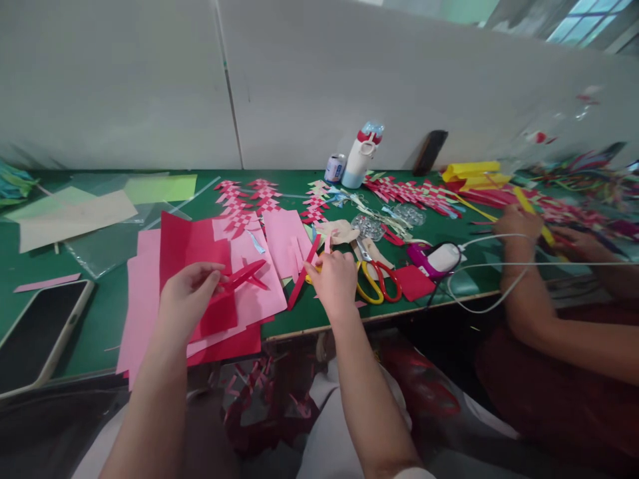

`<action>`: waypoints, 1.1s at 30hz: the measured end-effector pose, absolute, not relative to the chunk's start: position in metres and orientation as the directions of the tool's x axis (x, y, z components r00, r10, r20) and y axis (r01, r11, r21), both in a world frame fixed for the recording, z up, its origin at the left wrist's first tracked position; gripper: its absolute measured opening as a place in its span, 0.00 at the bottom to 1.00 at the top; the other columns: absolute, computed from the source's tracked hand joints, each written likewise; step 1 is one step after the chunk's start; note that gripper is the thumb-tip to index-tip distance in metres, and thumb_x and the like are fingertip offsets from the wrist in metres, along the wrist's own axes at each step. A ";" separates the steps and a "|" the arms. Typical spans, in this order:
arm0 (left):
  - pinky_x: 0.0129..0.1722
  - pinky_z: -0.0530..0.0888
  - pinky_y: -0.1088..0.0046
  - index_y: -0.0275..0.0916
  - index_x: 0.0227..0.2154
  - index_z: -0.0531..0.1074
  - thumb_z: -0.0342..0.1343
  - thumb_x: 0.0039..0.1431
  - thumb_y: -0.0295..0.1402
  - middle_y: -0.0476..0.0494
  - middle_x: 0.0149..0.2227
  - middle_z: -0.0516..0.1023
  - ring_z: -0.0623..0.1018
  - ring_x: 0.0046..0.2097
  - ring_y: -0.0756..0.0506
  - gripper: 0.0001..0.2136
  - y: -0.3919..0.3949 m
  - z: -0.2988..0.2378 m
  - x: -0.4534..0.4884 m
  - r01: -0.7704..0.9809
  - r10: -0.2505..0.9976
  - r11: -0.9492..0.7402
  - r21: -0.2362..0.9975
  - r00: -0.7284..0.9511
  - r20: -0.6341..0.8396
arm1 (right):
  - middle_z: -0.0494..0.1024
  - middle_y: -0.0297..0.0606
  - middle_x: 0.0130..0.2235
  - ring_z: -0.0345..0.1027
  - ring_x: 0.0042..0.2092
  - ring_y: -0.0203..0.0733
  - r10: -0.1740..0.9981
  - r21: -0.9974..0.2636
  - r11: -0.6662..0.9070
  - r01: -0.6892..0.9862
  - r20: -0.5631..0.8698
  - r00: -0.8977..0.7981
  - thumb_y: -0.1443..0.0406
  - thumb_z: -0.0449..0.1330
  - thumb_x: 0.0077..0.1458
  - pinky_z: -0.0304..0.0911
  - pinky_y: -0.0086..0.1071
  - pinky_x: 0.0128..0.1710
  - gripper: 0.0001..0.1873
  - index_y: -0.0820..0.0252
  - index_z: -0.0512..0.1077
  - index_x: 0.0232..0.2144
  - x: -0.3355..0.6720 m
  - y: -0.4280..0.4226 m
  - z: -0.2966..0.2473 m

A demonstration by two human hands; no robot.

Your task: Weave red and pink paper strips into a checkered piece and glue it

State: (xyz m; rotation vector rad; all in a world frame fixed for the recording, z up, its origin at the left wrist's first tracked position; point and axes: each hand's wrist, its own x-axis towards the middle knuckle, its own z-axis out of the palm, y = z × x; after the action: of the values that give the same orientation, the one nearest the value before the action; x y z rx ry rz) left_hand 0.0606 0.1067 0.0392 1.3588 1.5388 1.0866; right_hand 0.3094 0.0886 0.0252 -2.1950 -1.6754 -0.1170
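Several pale sheets lie left of the stack of pink sheets, with a phone nearer the counter's edge. Over the stack, the left hand has its fingers pinched on folded red strips. Behind the stack stand out three short woven pieces in red and pink. Just right of it, the right hand has its fingers closed on a red strip, and a pink strip shows beside them. Further right of the stack are scissors and, behind them, a longer woven bundle. Well right of it, a co-worker's hand is at a yellow strip.

The woven pieces look largely formed; the strips in hand are folded or flat but not woven together, so this piece seems barely begun, with plenty of sheet paper left.
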 end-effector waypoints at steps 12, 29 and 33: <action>0.33 0.75 0.74 0.38 0.35 0.75 0.57 0.52 0.36 0.47 0.29 0.79 0.77 0.30 0.49 0.10 0.103 0.042 0.062 0.306 0.995 0.070 0.950 -0.084 -0.046 | 0.73 0.51 0.41 0.60 0.47 0.55 0.897 -0.254 -0.269 0.929 0.285 0.338 0.56 0.62 0.53 0.57 0.42 0.45 0.18 0.66 0.76 0.39 0.303 0.093 0.023; 0.32 0.73 0.74 0.37 0.35 0.76 0.60 0.50 0.40 0.46 0.29 0.78 0.75 0.30 0.49 0.13 0.104 0.039 0.053 0.234 0.999 0.040 0.971 -0.043 -0.030 | 0.72 0.54 0.45 0.59 0.50 0.58 0.879 -0.257 -0.273 0.927 0.325 0.349 0.65 0.63 0.50 0.58 0.45 0.45 0.09 0.64 0.77 0.34 0.303 0.113 0.021; 0.31 0.73 0.74 0.37 0.35 0.75 0.61 0.49 0.39 0.45 0.29 0.78 0.75 0.29 0.49 0.13 0.104 0.038 0.054 0.238 0.999 0.033 0.971 -0.040 -0.025 | 0.75 0.50 0.40 0.62 0.48 0.55 0.871 -0.375 -0.163 0.912 0.380 0.312 0.68 0.59 0.52 0.59 0.44 0.46 0.05 0.62 0.76 0.30 0.306 0.114 0.020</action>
State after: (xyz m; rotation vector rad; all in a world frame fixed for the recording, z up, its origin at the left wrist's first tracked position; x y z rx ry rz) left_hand 0.0537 0.1040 0.0382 1.3444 1.4262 1.0907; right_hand 0.3056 0.1141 0.0204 -2.0474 -1.5729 -0.1018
